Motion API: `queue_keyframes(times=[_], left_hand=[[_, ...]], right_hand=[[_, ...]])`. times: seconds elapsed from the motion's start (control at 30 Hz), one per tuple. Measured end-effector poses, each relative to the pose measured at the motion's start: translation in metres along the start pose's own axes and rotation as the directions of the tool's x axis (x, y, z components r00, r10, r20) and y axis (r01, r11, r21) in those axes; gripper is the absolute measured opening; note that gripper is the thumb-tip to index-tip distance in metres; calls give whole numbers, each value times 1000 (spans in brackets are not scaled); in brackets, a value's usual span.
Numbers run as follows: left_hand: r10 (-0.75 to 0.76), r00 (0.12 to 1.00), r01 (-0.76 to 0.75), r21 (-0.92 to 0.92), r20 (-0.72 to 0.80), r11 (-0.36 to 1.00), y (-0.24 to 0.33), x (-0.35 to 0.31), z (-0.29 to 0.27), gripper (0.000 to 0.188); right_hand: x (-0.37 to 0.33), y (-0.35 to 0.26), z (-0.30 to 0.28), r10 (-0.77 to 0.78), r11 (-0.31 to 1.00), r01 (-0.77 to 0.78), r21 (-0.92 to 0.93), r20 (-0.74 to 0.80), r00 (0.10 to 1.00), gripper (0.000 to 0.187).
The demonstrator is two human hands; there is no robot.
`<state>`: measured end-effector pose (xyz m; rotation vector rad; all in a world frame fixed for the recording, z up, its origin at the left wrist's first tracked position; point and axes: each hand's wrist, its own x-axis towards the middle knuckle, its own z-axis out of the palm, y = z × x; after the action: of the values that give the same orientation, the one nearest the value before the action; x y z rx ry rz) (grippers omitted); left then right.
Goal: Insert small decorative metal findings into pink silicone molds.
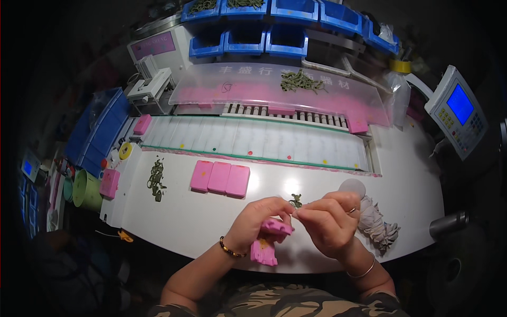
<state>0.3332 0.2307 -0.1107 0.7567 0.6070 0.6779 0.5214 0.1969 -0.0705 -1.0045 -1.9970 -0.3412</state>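
Observation:
My left hand (254,221) is closed around a pink block in two parts, with uneven inner edges like an opened mold. Its upper part (277,226) lies under my fingers, and the lower part (263,253) hangs toward me, just above the table's near edge. My right hand (331,224) is in a pinch, its fingertips meeting those of my left hand. Whatever is between them is too small to make out. Just beyond the fingertips a small cluster of dark green pieces (296,199) lies on the white table (174,222).
Three pink blocks (221,177) stand side by side left of centre, near scattered green pieces (156,179). A grey cloth bundle (377,224) lies right of my hand. Beyond runs a glass-topped track (253,140); blue bins (245,41) stand behind. A control panel (459,108) rises at right.

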Motion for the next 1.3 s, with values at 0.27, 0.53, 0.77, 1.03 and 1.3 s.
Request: queue_keyframes(times=[0.27, 0.53, 0.77, 1.03, 1.3], left_hand=[[-10, 999, 3, 149, 42, 989, 0, -5, -4, 14], [59, 997, -67, 219, 41, 973, 3, 1, -4, 11], [104, 992, -118, 244, 70, 963, 1, 4, -6, 15], [31, 993, -53, 199, 111, 979, 2, 4, -9, 15], [-3, 990, -23, 180, 144, 983, -3, 4, -6, 13]], right_hand=[[-10, 4, 4, 3, 972, -46, 229, 184, 983, 18], [-10, 8, 3, 133, 945, -197, 260, 244, 961, 21], [-13, 11, 5, 28, 980, -71, 186, 228, 973, 19], [-14, 15, 4, -102, 989, 76, 127, 213, 972, 17], [-23, 11, 9, -28, 986, -4, 165, 190, 981, 20]])
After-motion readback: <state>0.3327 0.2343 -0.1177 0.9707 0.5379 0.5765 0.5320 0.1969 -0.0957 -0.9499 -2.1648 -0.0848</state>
